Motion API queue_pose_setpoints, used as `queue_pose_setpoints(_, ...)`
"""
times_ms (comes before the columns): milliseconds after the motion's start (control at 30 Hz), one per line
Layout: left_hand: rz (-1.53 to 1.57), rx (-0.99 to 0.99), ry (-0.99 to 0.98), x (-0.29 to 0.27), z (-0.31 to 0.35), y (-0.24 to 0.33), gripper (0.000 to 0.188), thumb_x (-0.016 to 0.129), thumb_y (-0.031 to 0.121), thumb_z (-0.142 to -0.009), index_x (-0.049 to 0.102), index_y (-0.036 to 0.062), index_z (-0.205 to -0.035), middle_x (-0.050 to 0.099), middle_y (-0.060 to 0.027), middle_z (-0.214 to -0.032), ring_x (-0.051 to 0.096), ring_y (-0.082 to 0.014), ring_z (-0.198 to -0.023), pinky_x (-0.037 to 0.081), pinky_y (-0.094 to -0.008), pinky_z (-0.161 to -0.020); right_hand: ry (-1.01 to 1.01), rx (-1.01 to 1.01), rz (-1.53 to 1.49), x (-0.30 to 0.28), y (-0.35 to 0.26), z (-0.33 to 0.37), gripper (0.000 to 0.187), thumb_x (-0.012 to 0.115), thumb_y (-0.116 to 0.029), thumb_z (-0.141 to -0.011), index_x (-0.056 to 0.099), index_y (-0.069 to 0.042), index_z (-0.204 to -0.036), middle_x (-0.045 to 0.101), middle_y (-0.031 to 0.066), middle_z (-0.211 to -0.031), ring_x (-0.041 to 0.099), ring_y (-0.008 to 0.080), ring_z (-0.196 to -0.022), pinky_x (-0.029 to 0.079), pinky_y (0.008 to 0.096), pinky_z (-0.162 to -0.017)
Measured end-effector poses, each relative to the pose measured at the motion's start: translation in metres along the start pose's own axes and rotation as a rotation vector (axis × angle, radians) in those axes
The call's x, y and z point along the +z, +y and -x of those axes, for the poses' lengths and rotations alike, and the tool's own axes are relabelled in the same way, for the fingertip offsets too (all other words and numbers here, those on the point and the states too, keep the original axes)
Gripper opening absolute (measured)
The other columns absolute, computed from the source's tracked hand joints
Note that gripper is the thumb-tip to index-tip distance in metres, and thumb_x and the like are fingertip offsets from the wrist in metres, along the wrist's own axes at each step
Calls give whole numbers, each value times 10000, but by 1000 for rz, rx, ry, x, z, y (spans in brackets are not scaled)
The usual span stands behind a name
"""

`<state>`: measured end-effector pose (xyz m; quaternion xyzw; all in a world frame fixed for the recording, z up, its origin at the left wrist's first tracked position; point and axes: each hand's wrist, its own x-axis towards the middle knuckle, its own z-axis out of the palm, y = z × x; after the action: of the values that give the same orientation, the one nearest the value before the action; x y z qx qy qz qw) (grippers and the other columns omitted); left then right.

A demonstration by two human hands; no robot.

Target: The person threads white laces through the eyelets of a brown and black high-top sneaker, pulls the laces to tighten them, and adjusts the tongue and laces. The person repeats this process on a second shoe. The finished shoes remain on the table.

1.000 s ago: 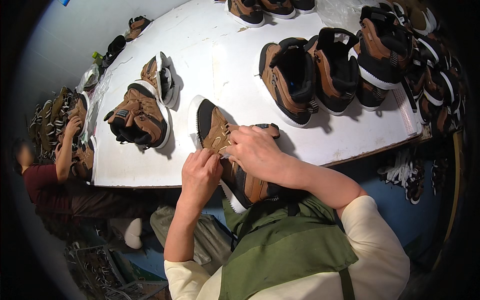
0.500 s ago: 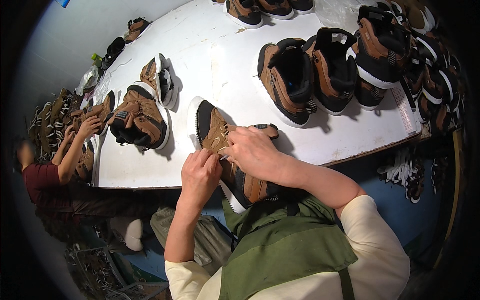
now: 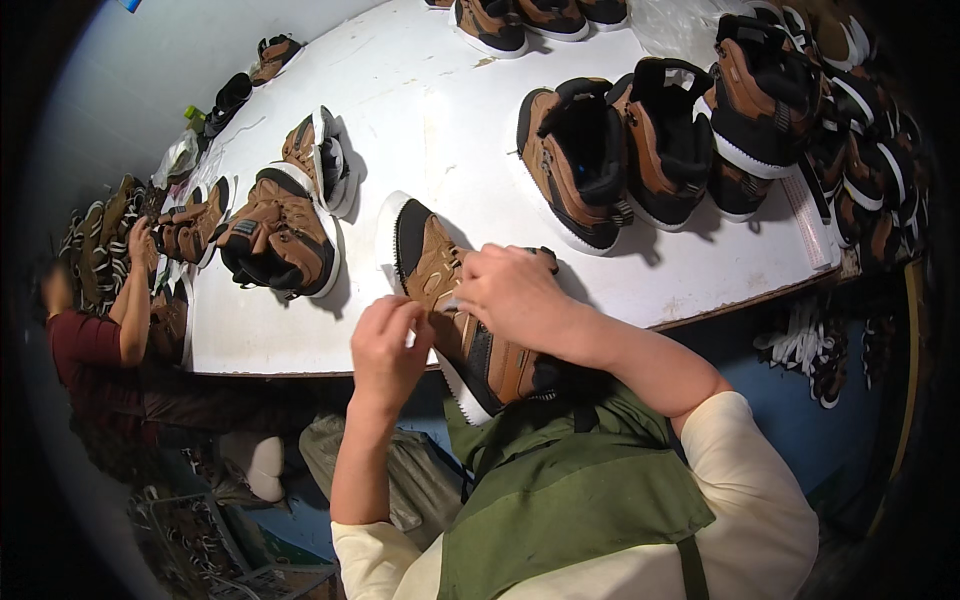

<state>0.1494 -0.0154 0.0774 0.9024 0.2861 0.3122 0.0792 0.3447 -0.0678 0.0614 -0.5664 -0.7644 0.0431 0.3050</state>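
Note:
A brown and black high-top boot (image 3: 437, 262) with a white sole lies on the table's near edge, its toe pointing away and its heel by my apron. My right hand (image 3: 510, 298) lies over the boot's lacing, fingers bent together on a short pale lace (image 3: 452, 304). Just left of the boot, my left hand (image 3: 388, 350) is raised, fingers curled and thumb drawn in near them. Whatever may be between those fingertips is too small to tell. The boot's opening is partly covered by my right hand and forearm.
Similar boots (image 3: 570, 160) stand in a row at the right, with more piled beyond. A pair (image 3: 278, 235) sits left on the white table (image 3: 400, 130). At far left, a co-worker in a dark red shirt (image 3: 95, 345) reaches toward stacked shoes. Laces (image 3: 800, 335) hang below the table.
My left hand has drawn slightly left, away from my right hand and the lacing. My right hand has shifted a little. The co-worker's hands have moved off the boot near them.

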Motion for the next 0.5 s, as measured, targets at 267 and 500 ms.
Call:
queue_pose_setpoints(267, 462, -420, -109, -57, 87, 3, 78, 643, -51, -712, 571, -20, -708, 582, -88, -698, 571, -180, -633, 453, -280, -590, 423, 305, -519, -39, 15, 19, 169, 647, -71, -881, 618, 39, -1005, 590, 98, -930, 611, 195, -776, 494, 273, -696)
queue_pose_setpoints(500, 423, -473, -282, -26, 158, 1, 84, 652, -34, -749, 578, -22, -786, 604, -133, -820, 601, -263, -750, 488, -308, -679, 443, 522, -724, -11, 6, 63, 223, 579, -82, -951, 544, 23, -1145, 563, 13, -980, 512, 55, -855, 437, 203, -772)
